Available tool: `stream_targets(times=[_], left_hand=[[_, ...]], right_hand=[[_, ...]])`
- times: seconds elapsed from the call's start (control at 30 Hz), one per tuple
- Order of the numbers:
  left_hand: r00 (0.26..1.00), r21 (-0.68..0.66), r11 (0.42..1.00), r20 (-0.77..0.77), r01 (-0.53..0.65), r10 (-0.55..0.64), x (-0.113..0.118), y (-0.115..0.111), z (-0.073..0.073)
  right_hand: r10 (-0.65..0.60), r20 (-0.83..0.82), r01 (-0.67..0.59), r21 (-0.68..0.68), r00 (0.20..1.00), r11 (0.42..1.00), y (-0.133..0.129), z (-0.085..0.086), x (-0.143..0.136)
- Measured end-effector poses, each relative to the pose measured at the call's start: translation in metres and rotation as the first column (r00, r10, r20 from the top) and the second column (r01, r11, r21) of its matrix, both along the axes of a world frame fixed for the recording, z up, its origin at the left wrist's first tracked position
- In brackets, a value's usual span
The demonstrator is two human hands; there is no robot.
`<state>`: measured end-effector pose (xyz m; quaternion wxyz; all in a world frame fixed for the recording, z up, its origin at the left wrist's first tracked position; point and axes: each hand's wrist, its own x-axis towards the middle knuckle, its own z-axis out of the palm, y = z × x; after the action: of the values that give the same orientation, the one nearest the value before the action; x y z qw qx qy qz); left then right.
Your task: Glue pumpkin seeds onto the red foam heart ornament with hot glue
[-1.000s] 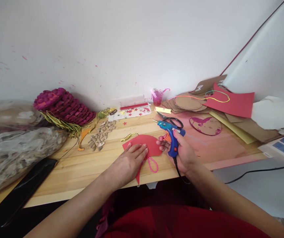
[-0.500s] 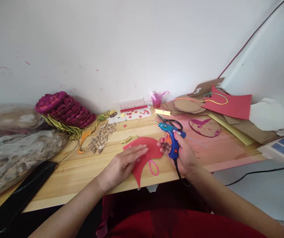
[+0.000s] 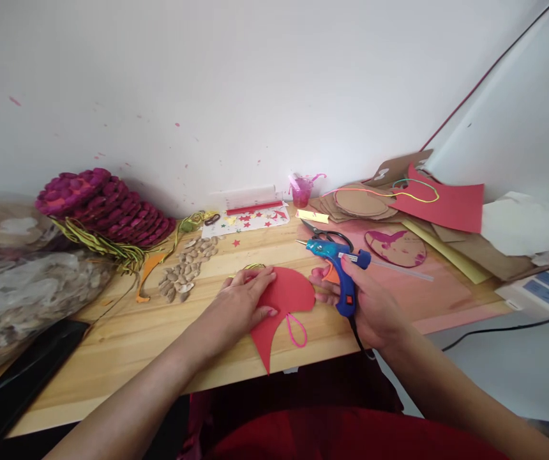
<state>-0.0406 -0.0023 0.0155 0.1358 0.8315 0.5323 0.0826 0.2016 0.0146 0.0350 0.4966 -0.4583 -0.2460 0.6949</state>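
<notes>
Two hands: left hand spread open over red paper cutout near front edge of table; right hand gripped blue glue gun. Good method likely meant paper pinned flat, nozzle turned away.

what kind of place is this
Probably a craft workspace: a glue gun in the right hand, black-handled scissors on the wooden table, and cut cardboard ovals beside the wall.

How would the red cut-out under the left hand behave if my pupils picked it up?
The red cut-out looks thin, so it is probably light. Its narrow pointed tail would likely bend easily. The pink loop might dangle, if attached.
</notes>
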Motion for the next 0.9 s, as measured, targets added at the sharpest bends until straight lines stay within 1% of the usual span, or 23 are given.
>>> stream_targets(times=[0.07, 0.2, 0.27, 0.37, 0.43, 0.53, 0.63, 0.73, 0.8, 0.87, 0.9], left_hand=[[1.000, 0.031, 1.000, 0.014, -0.003, 0.002, 0.000, 0.000, -0.002], [1.000, 0.068, 0.998, 0.003, -0.008, 0.008, -0.002, 0.000, -0.009], [1.000, 0.144, 0.990, -0.018, 0.012, -0.010, -0.003, 0.000, -0.013], [0.999, 0.271, 0.962, -0.025, 0.039, -0.033, -0.003, 0.000, -0.016], [0.996, 0.296, 0.953, 0.027, 0.073, -0.085, 0.000, 0.000, -0.015], [0.978, 0.296, 0.947, 0.126, 0.121, -0.164, 0.006, 0.000, -0.009], [0.982, 0.335, 0.936, 0.106, 0.111, -0.155, 0.013, 0.004, -0.006], [0.986, 0.384, 0.915, 0.060, 0.122, -0.157, 0.017, 0.009, -0.006], [0.982, 0.415, 0.902, 0.084, 0.118, -0.167, 0.017, 0.011, -0.009], [0.978, 0.433, 0.897, 0.128, 0.093, -0.163, 0.015, 0.010, -0.011], [0.976, 0.431, 0.899, 0.152, 0.079, -0.159, 0.014, 0.009, -0.012]], right_hand=[[0.007, 0.002, -0.007, -0.022, 1.000, 1.000, -0.003, 0.003, 0.002], [0.019, -0.071, -0.022, -0.042, 0.997, 0.999, -0.005, 0.004, 0.005], [0.030, -0.112, -0.038, -0.069, 0.993, 0.997, -0.005, 0.004, 0.005], [0.041, -0.164, -0.055, -0.082, 0.986, 0.995, -0.004, 0.003, 0.004], [0.047, -0.199, -0.062, -0.069, 0.979, 0.996, -0.004, 0.003, 0.002], [0.053, -0.243, -0.068, -0.054, 0.969, 0.996, -0.005, 0.004, -0.002], [0.082, -0.269, -0.090, -0.016, 0.960, 0.996, -0.007, 0.005, -0.007], [0.105, -0.274, -0.114, -0.016, 0.956, 0.993, -0.007, 0.003, -0.013], [0.114, -0.263, -0.125, -0.024, 0.958, 0.992, -0.007, 0.002, -0.014], [0.124, -0.204, -0.131, -0.020, 0.971, 0.991, -0.005, 0.002, -0.013], [0.129, -0.149, -0.132, -0.007, 0.980, 0.991, -0.003, 0.002, -0.012]])
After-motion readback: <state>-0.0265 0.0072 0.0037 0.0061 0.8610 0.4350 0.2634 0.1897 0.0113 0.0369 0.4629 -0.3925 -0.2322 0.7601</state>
